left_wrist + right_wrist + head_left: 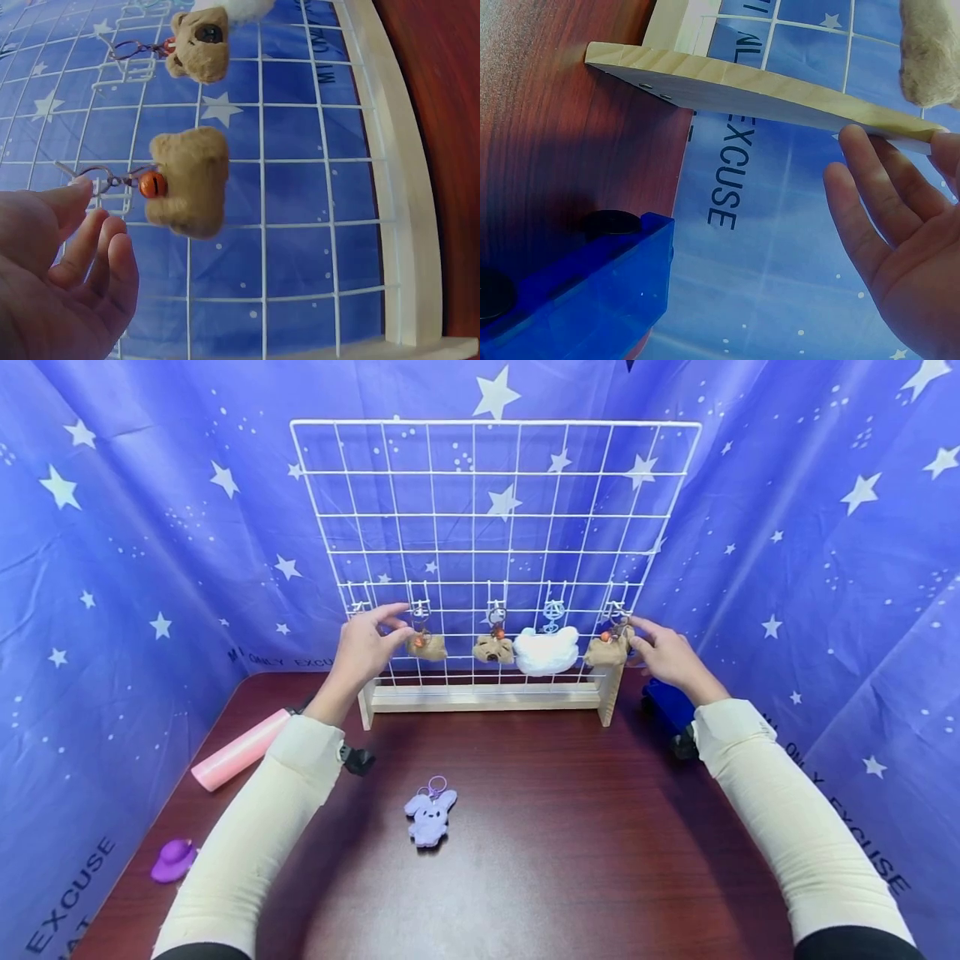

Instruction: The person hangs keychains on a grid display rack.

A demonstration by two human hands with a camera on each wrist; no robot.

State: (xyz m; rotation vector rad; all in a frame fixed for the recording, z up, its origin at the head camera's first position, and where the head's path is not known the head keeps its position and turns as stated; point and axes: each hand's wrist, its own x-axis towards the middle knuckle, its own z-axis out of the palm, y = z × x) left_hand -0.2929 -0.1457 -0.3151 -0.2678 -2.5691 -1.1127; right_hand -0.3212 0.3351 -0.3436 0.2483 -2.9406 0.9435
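Note:
A white wire grid (472,552) stands upright in a wooden base (487,696). From its hooks hang a tan plush keychain with an orange bell (187,182), a bear keychain (492,649), a white plush keychain (546,652) and another tan plush keychain (606,652) at the far right. My left hand (363,643) reaches to the leftmost one, fingertips right at its metal ring, with a gap between thumb and index finger. My right hand (663,652) is at the right edge of the rightmost one, its other fingers (870,187) extended beside the wooden end piece.
A lilac bunny keychain (430,821) lies on the dark red table (540,843). At the left are a pink cylinder (242,752) and a small purple brimmed object (174,862). Beyond the base's right end sits a blue toy with black wheels (592,300). A starry blue curtain (810,585) surrounds the table.

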